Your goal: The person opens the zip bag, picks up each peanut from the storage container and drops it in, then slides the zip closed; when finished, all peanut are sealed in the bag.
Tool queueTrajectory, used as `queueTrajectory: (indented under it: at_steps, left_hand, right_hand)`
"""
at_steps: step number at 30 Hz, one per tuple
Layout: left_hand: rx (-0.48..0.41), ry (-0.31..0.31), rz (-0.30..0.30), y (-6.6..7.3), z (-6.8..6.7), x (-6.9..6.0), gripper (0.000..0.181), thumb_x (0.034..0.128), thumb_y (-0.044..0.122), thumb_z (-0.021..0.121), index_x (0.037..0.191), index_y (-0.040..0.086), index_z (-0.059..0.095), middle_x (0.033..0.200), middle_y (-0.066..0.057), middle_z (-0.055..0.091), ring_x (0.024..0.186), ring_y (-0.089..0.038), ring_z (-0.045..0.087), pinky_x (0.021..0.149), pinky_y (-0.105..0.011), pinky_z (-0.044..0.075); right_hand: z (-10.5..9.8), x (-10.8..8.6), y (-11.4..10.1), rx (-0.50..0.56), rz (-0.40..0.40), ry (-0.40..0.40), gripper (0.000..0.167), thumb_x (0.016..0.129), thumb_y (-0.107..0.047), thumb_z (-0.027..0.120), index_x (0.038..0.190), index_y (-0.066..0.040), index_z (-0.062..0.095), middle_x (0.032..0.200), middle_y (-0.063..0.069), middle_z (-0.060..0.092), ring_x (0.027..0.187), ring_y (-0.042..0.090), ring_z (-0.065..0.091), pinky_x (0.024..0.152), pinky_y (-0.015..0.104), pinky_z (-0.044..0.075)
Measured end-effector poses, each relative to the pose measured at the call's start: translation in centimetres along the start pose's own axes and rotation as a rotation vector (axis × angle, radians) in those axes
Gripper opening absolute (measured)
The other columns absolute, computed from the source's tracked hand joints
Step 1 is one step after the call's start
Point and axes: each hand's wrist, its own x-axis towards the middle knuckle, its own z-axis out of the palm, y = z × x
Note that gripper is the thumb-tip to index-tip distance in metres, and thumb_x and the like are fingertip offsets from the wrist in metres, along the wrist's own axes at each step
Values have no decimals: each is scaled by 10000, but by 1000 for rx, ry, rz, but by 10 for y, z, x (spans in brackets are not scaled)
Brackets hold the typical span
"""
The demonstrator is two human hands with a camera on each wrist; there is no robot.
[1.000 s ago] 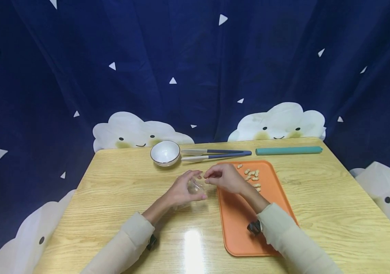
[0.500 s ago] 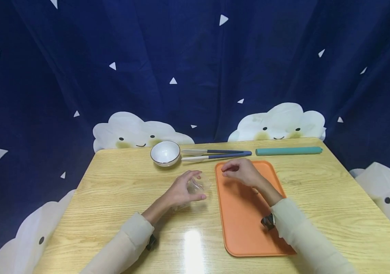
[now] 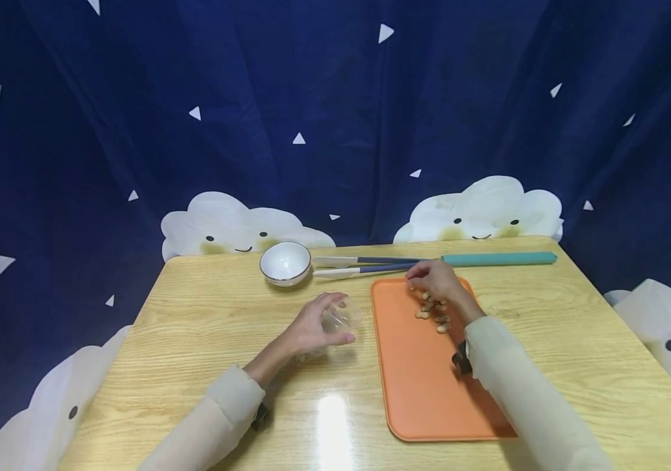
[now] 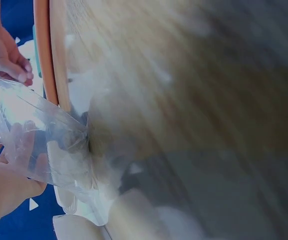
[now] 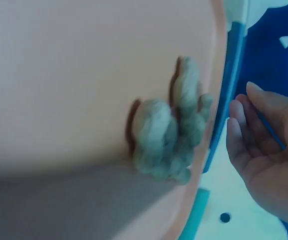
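Note:
A clear plastic bag (image 3: 343,318) stands on the wooden table left of the orange tray. My left hand (image 3: 312,325) holds its mouth wide, thumb and fingers curved around the film. In the left wrist view the bag (image 4: 39,125) hangs crinkled over the fingers; blurred shapes show low inside it. Several unshelled peanuts (image 3: 443,324) lie in a cluster at the far end of the orange tray (image 3: 418,392). My right hand (image 3: 437,280) hovers over them. The right wrist view shows that hand (image 5: 273,145) loosely curved, thumb apart from fingers, nothing between them, beside the peanuts (image 5: 151,125).
A white bowl (image 3: 285,263) with a dark rim stands at the back. Tongs (image 3: 365,269) with pale tips and blue arms lie right of it. Further right is a teal rod-shaped object (image 3: 500,259). A dark blue curtain (image 3: 335,98) hangs behind the table.
My right hand has moved from beside the bag's mouth, rightward and back over the tray, to the peanuts at the far end. My left hand and the bag have stayed in place.

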Motion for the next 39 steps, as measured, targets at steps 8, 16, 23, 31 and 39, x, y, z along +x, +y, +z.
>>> queueTrajectory:
  at_steps: [8, 16, 23, 31, 39]
  left_hand:
    - [-7, -3, -7, -1, -1, 0, 855, 709, 414, 799, 1419, 125, 421, 1351, -54, 527, 1270, -315, 479, 1059, -526, 390]
    - [-1, -3, 5, -1, 0, 0, 840, 717, 407, 794, 1415, 120, 426, 1343, -61, 534, 1273, -319, 477, 1065, -519, 388]
    - [2, -1, 8, -2, 0, 1, 843, 712, 412, 795, 1413, 121, 428, 1350, -66, 530, 1275, -315, 477, 1061, -521, 391]
    - [13, -17, 22, -2, 1, 2, 845, 713, 404, 797, 1409, 98, 428, 1306, -67, 558, 1261, -305, 489, 1067, -506, 390]
    - [8, -43, 24, -1, 1, 2, 851, 720, 417, 787, 1417, 98, 416, 1271, -72, 575, 1256, -298, 488, 1062, -506, 392]
  right_hand:
    - [1, 8, 12, -110, 41, 25, 139, 875, -113, 649, 963, -37, 724, 942, 134, 719, 860, 282, 644, 769, 411, 533]
    - [7, 10, 18, -109, 103, 15, 127, 863, -121, 676, 955, -55, 733, 940, 116, 716, 871, 267, 635, 757, 388, 538]
    - [11, 13, 15, -139, 99, 17, 124, 871, -136, 673, 936, -53, 738, 937, 114, 715, 865, 255, 629, 754, 384, 545]
    - [10, 8, 7, -142, 36, 9, 137, 906, -149, 628, 955, -82, 737, 945, 105, 716, 799, 224, 643, 692, 358, 547]
    - [11, -4, -14, -28, -40, 21, 136, 905, -146, 634, 971, -69, 724, 983, 120, 705, 821, 202, 637, 687, 310, 530]
